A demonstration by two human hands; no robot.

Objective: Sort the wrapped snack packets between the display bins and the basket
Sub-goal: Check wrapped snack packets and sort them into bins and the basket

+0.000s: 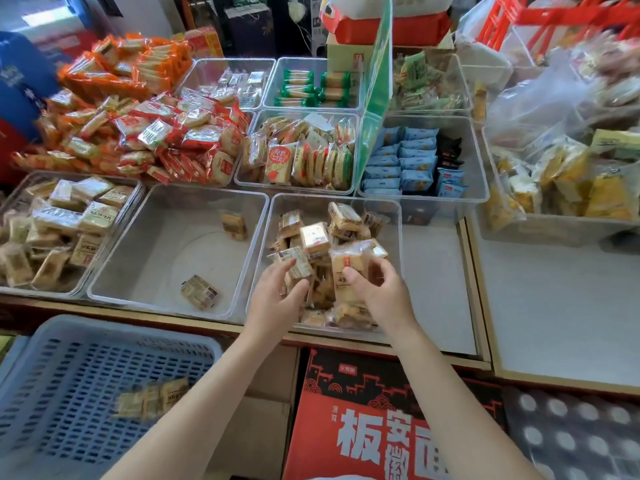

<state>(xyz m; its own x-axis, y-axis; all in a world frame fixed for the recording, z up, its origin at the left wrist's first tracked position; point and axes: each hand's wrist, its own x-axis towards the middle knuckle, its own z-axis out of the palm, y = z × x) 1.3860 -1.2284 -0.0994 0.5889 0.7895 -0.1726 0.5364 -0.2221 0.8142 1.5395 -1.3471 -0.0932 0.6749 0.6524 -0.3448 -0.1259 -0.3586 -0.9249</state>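
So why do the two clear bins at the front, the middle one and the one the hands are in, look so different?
The middle bin is nearly bare, with just two packets lying apart on its floor; the right bin holds a heap of packets. Nobody touches the middle bin, while the left hand and right hand are both inside the right bin, gripping packets. Both are clear plastic, stand side by side on the counter, and hold similar tan wrapped snacks.

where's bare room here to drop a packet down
Most free: the middle front bin, holding just two packets, between the full tan-packet bin and the bin both hands work in. The blue basket is mostly bare. Back bins are crowded.
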